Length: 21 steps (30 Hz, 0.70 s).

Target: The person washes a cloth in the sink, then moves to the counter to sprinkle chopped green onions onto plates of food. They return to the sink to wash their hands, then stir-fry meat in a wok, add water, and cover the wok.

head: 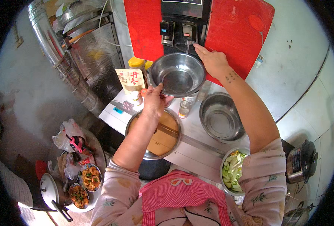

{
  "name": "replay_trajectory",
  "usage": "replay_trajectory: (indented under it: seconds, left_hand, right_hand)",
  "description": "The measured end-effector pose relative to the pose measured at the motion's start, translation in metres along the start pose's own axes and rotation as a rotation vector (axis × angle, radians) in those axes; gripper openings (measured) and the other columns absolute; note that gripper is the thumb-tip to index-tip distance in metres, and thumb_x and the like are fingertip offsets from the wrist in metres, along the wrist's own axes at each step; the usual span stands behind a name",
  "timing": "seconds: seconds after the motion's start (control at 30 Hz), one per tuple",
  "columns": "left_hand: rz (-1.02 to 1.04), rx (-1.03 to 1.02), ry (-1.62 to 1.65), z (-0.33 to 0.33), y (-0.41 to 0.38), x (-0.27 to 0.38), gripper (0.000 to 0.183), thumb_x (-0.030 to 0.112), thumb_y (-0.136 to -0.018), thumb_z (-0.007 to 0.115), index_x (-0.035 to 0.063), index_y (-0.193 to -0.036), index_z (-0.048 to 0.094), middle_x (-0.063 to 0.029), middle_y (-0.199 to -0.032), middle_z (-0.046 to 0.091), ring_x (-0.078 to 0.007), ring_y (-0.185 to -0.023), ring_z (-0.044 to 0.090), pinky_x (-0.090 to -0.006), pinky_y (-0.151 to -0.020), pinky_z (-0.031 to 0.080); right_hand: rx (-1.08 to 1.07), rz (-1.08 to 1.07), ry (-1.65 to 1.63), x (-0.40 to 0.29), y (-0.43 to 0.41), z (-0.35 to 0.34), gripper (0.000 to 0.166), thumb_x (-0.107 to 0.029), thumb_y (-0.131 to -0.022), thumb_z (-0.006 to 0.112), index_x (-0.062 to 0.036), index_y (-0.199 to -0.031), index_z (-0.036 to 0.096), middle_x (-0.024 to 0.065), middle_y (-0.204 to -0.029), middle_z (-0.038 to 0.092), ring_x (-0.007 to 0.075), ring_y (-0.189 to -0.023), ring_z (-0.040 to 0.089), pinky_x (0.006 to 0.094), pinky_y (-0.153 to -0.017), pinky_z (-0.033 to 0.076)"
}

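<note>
Gripped at its near-left rim by my left hand (155,102), a stainless steel basin (167,65) is held up under the right-hand tap (189,34) of a wall-mounted water dispenser (182,12). A thin stream of water (186,55) runs from that tap into the basin. My right hand (212,60) is raised just right of the tap, fingers extended towards the spout and holding nothing. Whether the fingertips touch the tap, I cannot tell. A left-hand tap (167,33) with a blue mark shows no flow.
A white table (192,149) holds a lidded pan (167,135), a second steel basin (222,118), a bowl of sliced green vegetables (232,171), a small glass jar (184,109) and a pouch (130,80). At lower left stand a pressure cooker (50,189) and dishes of cooked food (90,177).
</note>
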<state>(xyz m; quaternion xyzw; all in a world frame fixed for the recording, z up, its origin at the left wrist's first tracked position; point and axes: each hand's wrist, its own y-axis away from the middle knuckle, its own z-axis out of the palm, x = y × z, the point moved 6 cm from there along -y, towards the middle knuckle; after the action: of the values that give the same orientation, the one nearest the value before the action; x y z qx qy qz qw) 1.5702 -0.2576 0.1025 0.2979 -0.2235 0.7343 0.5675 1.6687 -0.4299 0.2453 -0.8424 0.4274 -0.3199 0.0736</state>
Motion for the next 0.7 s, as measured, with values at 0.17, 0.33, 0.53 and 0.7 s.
replay_trajectory:
  seconds: [0.17, 0.33, 0.53, 0.7]
  left_hand:
    - [-0.017, -0.015, -0.030, 0.002, 0.001, 0.001, 0.011, 0.018, -0.094, 0.051, 0.0075, -0.099, 0.048, -0.0074, -0.087, 0.058, -0.0171, -0.070, 0.059, -0.0337, -0.059, 0.058]
    - [-0.005, -0.038, -0.026, 0.002, 0.003, 0.000, 0.014, 0.021, -0.095, 0.050, 0.0074, -0.093, 0.050, -0.0069, -0.083, 0.058, -0.0168, -0.070, 0.058, -0.0338, -0.062, 0.057]
    - [0.010, -0.048, 0.035, -0.001, 0.004, -0.001, 0.018, 0.023, -0.095, 0.049, 0.0069, -0.087, 0.051, -0.0053, -0.075, 0.055, -0.0165, -0.067, 0.057, -0.0333, -0.062, 0.058]
    - [-0.019, -0.039, 0.047, 0.004, 0.008, -0.002, 0.017, 0.023, -0.095, 0.049, 0.0078, -0.087, 0.048, -0.0057, -0.074, 0.054, -0.0163, -0.066, 0.056, -0.0335, -0.062, 0.058]
  right_hand:
    - [0.041, -0.032, 0.046, 0.000, 0.001, -0.003, 0.049, -0.010, -0.090, 0.039, -0.0168, -0.139, 0.035, 0.0039, -0.132, 0.050, 0.0257, -0.076, 0.067, 0.0413, -0.063, 0.054]
    - [-0.027, -0.009, 0.087, -0.001, 0.002, -0.005, 0.056, -0.002, -0.084, 0.041, -0.0138, -0.139, 0.036, -0.0085, -0.150, 0.023, 0.0217, -0.079, 0.065, 0.0354, -0.065, 0.055]
    - [-0.065, -0.013, 0.074, -0.005, 0.003, -0.012, 0.055, -0.003, -0.085, 0.040, -0.0135, -0.139, 0.036, -0.0081, -0.149, 0.024, 0.0221, -0.081, 0.065, 0.0364, -0.068, 0.054]
    - [-0.035, -0.013, 0.069, -0.002, 0.003, -0.009, 0.053, -0.005, -0.086, 0.040, -0.0127, -0.138, 0.036, -0.0055, -0.148, 0.027, 0.0225, -0.081, 0.066, 0.0374, -0.068, 0.054]
